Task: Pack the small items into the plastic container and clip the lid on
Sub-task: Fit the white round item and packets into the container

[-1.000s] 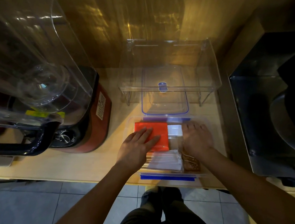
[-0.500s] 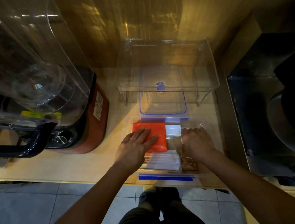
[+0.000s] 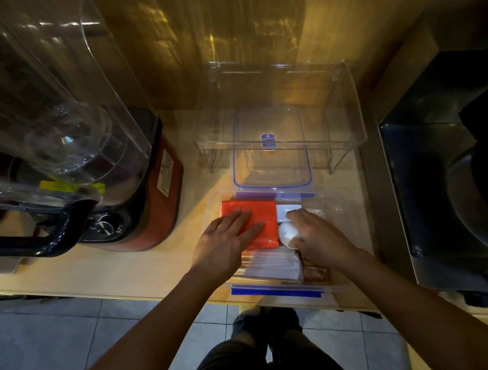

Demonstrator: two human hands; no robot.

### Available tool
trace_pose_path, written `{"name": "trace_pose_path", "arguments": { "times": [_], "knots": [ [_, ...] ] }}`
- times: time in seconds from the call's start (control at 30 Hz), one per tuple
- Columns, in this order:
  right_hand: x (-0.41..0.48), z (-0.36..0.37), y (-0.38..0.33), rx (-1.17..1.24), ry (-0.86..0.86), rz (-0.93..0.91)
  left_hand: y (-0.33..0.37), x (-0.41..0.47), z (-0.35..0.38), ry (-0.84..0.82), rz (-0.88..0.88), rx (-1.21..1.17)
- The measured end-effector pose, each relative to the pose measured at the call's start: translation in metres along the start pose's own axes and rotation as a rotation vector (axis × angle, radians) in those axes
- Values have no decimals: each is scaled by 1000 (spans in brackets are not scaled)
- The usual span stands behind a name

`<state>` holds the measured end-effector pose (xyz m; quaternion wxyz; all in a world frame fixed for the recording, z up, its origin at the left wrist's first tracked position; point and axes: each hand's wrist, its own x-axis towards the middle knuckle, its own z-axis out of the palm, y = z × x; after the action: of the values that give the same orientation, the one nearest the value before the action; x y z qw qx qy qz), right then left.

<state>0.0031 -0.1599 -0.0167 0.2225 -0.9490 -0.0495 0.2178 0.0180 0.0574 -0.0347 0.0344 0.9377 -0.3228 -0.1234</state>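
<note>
The wooden table carries everything under the hands. To the left of the left hand stands a big clear blender jug on a red base. Beyond both hands sits a clear acrylic stand, with the blue-rimmed lid lying beneath it, unclipped. The plastic container lies directly under the hands, its blue clip nearest the body. The left hand rests flat, fingers spread, on the orange packet inside the container, gripping nothing. The right hand curls loosely over a small white rounded item just right of the packet; whether it truly grips it I cannot tell. White sachets lie below, between the wrists.
</note>
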Motion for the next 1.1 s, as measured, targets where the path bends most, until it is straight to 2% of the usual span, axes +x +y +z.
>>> {"name": "trace_pose_path", "arguments": {
  "times": [0.17, 0.33, 0.4, 0.5, 0.57, 0.77, 0.93, 1.1],
  "knots": [
    [-2, 9, 7, -93, 84, 34, 0, 0, -1, -2, -2, -3],
    [-3, 14, 11, -3, 157, 139, 1, -1, -2, -5, -3, -6],
    [-1, 14, 11, 78, 155, 169, 1, -1, -3, -7, -2, -5],
    [3, 9, 12, 332, 181, 318, 1, -1, -3, -3, 3, -5],
    [6, 7, 12, 410, 164, 377, 1, 0, -3, 8, 3, 2],
    [10, 19, 6, 375, 24, 378, 1, 0, -2, 5, -7, -12],
    [2, 21, 6, 256, 76, 259, 0, -1, -2, -4, -5, -4],
    [-9, 21, 14, 378, 146, 132, 0, -1, 0, 3, -4, 11]
  ]
}}
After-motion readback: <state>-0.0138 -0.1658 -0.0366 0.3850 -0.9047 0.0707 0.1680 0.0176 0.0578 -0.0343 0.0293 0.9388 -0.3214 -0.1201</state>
